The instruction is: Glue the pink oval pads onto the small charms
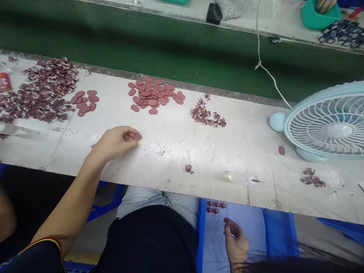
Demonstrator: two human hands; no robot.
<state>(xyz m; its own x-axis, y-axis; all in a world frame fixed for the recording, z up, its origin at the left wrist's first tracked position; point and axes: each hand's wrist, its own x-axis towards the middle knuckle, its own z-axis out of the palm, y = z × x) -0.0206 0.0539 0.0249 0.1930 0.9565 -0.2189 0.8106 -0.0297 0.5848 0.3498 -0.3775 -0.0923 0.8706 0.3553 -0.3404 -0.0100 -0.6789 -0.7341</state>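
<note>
On the table [170, 153], my left hand [118, 143] pinches a maroon oval disc [138, 137]; my right hand [235, 243] pinches a small maroon piece [227, 220] above the blue bin [215, 241]. Few laid-out pieces [216, 204]; many loose discs [151, 93] apparently left.

Benches [245, 133] heaped with parts [53, 83] suggest a workshop.

White bench [254, 129] with reddish ovals [152, 102], dark-red pieces [47, 94], pale-blue fan [337, 130].
</note>
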